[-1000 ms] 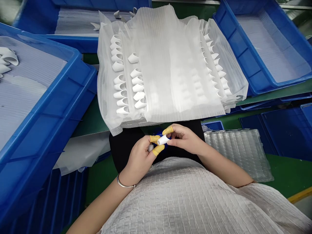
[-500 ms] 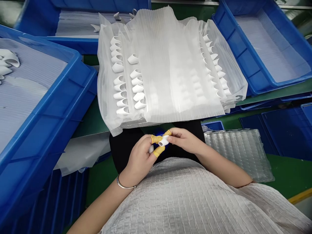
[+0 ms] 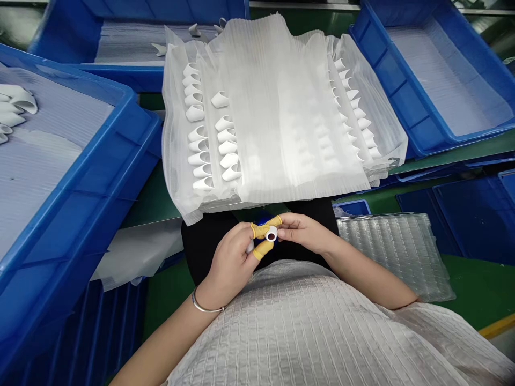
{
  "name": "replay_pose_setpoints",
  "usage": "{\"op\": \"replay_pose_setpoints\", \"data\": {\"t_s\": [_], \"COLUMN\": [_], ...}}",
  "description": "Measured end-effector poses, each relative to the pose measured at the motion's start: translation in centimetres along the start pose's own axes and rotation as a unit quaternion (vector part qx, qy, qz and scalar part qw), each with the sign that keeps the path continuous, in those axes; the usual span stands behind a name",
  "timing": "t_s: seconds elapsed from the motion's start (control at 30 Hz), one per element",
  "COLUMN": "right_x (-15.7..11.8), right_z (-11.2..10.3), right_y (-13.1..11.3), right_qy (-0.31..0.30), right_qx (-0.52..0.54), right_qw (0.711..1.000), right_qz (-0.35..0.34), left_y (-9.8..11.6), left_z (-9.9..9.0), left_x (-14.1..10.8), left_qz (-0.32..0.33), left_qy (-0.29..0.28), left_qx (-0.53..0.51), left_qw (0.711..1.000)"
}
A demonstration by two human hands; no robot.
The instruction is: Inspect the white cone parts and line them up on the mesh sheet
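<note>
Over my lap, a small white tubular part (image 3: pixel 271 234) is pinched between my two hands, its round opening facing me. My left hand (image 3: pixel 233 257) grips it with fingers in yellow finger cots; another white piece (image 3: pixel 250 246) shows partly behind these fingers. From the other side my right hand (image 3: pixel 301 230) closes its thumb and a yellow-capped finger on the part. Beyond my hands lies a tray covered by translucent wrapping sheets (image 3: pixel 277 107). Rows of similar white parts (image 3: pixel 199 158) stand in it on the left and right sides.
Blue bins (image 3: pixel 132 102) stand at left, with white pieces (image 3: pixel 18 104) in the near one. Another blue bin (image 3: pixel 406 91) with a pale liner is at right. Clear plastic trays (image 3: pixel 398 252) are stacked low at right. A translucent sheet (image 3: pixel 137 252) hangs at lower left.
The white part has turned between my fingers, so its opening now faces me more directly. Both hands stay in nearly the same place.
</note>
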State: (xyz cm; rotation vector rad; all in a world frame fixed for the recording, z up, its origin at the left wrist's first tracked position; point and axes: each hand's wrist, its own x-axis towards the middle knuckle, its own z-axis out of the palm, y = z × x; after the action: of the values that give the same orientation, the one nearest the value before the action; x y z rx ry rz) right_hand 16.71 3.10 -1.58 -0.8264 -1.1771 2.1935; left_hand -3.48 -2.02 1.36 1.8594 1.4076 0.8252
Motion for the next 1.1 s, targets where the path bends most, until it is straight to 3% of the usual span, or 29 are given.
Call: {"op": "replay_pose_setpoints", "data": {"t_s": [0.17, 0.37, 0.57, 0.7, 0.83, 0.93, 1.03, 1.1], "right_x": [-0.2, -0.6, -0.9, -1.0, -0.7, -0.7, -1.2, -1.3], "right_z": [0.2, 0.4, 0.8, 0.9, 0.9, 1.4, 2.7, 3.9], "right_y": [-0.4, -1.1, -1.4, -1.6, -2.1, -3.1, -5.6, -8.4], "right_qy": [0.035, 0.054, 0.067, 0.066, 0.102, 0.087, 0.047, 0.006], "right_qx": [-0.034, -0.19, -0.293, -0.23, -0.139, -0.151, -0.212, -0.233], "right_qw": [0.997, 0.971, 0.935, 0.956, 0.981, 0.984, 0.976, 0.972], "right_qz": [-0.063, -0.135, -0.189, -0.168, -0.093, -0.039, 0.004, 0.022], "left_y": [0.0, 0.1, -0.3, -0.6, -0.8, -0.7, -0.8, -1.0], "left_z": [0.0, 0.2, 0.3, 0.1, 0.1, 0.0, -0.5, -1.0], "left_x": [0.0, -0.3, -0.3, -0.3, -0.4, -0.7, -1.2, -1.4], "left_qz": [-0.02, -0.088, -0.003, 0.063, 0.11, 0.154, 0.178, 0.145], "left_qy": [-0.009, 0.001, 0.05, 0.062, 0.06, 0.058, 0.078, 0.108], "left_qx": [-0.001, -0.034, -0.002, 0.058, 0.122, 0.154, 0.119, 0.031], "left_qw": [1.0, 0.996, 0.999, 0.994, 0.985, 0.974, 0.974, 0.983]}}
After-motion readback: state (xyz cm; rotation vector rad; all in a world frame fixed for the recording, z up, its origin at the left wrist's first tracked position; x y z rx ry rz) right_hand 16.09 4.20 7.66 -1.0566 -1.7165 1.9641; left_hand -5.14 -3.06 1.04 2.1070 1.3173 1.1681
